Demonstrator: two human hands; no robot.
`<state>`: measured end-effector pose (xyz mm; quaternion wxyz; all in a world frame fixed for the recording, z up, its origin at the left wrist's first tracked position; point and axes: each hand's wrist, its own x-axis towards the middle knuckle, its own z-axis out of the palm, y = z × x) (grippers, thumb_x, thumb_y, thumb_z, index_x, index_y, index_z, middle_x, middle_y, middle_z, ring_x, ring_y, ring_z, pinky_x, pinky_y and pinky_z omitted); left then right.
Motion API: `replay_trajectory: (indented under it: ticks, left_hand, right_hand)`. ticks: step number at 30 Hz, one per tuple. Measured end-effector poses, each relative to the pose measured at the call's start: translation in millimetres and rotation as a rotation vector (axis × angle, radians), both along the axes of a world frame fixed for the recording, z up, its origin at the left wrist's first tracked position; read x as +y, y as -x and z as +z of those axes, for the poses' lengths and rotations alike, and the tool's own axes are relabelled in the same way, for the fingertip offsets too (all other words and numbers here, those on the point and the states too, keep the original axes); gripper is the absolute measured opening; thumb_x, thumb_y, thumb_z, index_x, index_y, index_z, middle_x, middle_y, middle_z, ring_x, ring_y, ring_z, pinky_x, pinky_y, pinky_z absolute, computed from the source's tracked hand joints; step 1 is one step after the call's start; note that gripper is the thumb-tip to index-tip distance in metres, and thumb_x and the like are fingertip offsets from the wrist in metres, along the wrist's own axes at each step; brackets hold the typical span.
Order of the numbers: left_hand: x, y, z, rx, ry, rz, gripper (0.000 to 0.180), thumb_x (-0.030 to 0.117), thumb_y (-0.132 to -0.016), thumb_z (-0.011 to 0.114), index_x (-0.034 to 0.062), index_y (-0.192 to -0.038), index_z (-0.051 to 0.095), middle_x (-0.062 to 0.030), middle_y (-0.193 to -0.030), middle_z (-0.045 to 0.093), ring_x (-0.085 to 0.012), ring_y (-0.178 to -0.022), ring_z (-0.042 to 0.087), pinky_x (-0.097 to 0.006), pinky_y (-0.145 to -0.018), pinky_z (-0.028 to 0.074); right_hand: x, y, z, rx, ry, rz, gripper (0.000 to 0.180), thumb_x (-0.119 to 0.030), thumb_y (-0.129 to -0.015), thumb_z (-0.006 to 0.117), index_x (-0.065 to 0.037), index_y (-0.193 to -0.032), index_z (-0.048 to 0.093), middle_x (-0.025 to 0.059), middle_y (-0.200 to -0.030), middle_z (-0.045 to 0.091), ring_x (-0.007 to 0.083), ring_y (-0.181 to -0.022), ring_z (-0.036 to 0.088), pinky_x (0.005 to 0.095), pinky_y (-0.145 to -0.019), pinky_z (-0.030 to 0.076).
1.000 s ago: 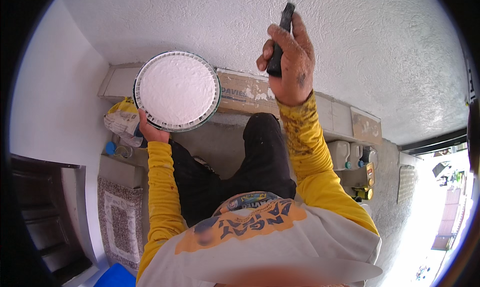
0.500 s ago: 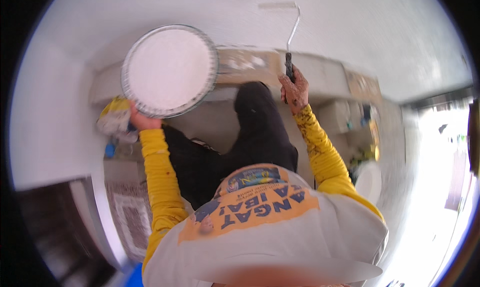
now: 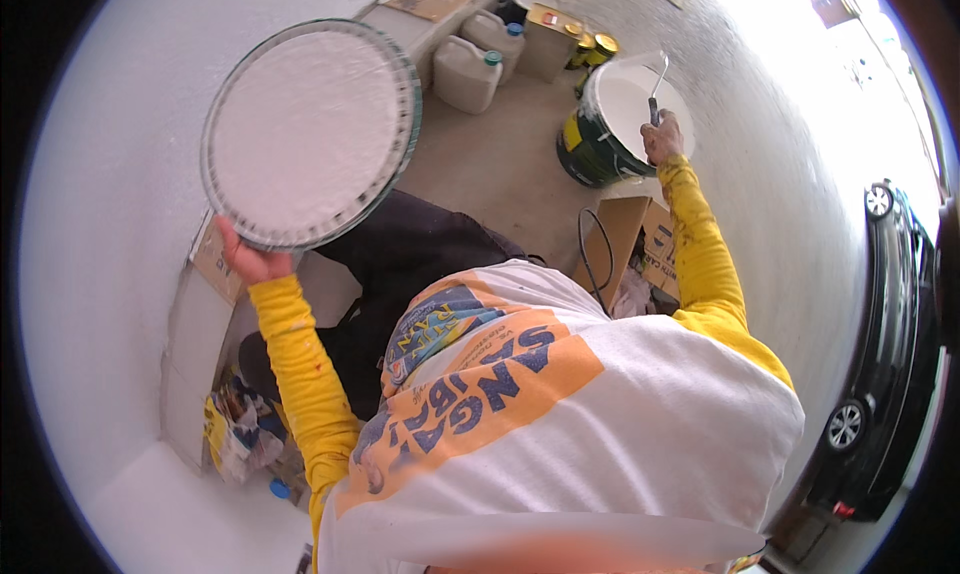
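Roller handle (image 3: 653,106) sits clamped in my right hand (image 3: 662,137), dipping into the white paint bucket (image 3: 610,124) on the floor. My left hand (image 3: 250,261) grips the round paint-caked sieve (image 3: 308,132), raised aside, level so nothing drips.

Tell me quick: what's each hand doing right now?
Left hand: closed on the rim of the round paint-coated tray.
Right hand: closed on the roller handle over the paint bucket.
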<state>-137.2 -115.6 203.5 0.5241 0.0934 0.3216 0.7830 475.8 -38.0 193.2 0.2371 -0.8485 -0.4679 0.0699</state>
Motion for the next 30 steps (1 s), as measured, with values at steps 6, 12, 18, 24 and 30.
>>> replay_trajectory:
  ticks: [6, 12, 18, 24, 30]
  left_hand:
    - [56.8, -82.9, -27.3, -0.106, -0.024, -0.434, 0.054, 0.036, -0.099, 0.053, 0.0018, -0.141, 0.045, -0.0138, -0.142, 0.052, -0.0322, -0.129, 0.05, -0.049, -0.111, 0.037]
    - [89.7, -197.1, -34.4, -0.246, 0.044, -0.62, 0.056, 0.035, -0.094, 0.061, 0.003, -0.139, 0.049, -0.0122, -0.14, 0.054, -0.0307, -0.128, 0.051, -0.047, -0.11, 0.038]
    - [93.3, -278.5, -37.8, -0.391, 0.131, -0.804, 0.05, 0.027, -0.099, 0.057, 0.0033, -0.141, 0.043, -0.0136, -0.142, 0.05, -0.03, -0.129, 0.049, -0.05, -0.111, 0.038]
    - [104.2, -326.6, -29.2, -0.386, 0.181, -0.899, 0.048, 0.025, -0.1, 0.055, 0.0038, -0.14, 0.041, -0.0141, -0.14, 0.051, -0.0298, -0.127, 0.051, -0.049, -0.108, 0.042]
    - [95.9, -305.9, -32.7, -0.501, 0.042, -0.904, 0.046, 0.027, -0.103, 0.046, 0.0024, -0.142, 0.039, -0.0159, -0.145, 0.047, -0.03, -0.134, 0.045, -0.05, -0.112, 0.037]
  right_hand:
    - [0.5, -43.3, -69.8, 0.205, 0.405, 0.004, 0.021, -0.017, -0.081, 0.062, 0.0, -0.092, 0.063, 0.0171, -0.08, 0.066, 0.0283, -0.064, 0.065, 0.0382, -0.05, 0.051]
    - [7.2, -56.3, -60.4, 0.401, 0.631, 0.012, 0.007, -0.006, -0.078, 0.07, -0.004, -0.074, 0.064, 0.0085, -0.06, 0.057, 0.0186, -0.044, 0.052, 0.036, -0.039, 0.041]
    - [-58.3, -48.5, 36.6, 0.468, 0.382, 0.033, 0.01, -0.013, -0.084, 0.066, -0.003, -0.083, 0.063, 0.0038, -0.062, 0.054, 0.0136, -0.043, 0.051, 0.0291, -0.035, 0.041]
    - [-129.8, -8.0, 129.4, 0.449, 0.114, 0.035, 0.037, -0.013, -0.082, 0.071, -0.003, -0.118, 0.067, 0.0029, -0.071, 0.057, 0.014, -0.046, 0.051, 0.0299, -0.041, 0.044]
    - [-124.7, 63.1, 132.5, 0.177, 0.081, 0.414, 0.052, -0.014, -0.083, 0.067, -0.001, -0.133, 0.058, 0.0111, -0.099, 0.067, 0.018, -0.09, 0.059, 0.0295, -0.087, 0.047]
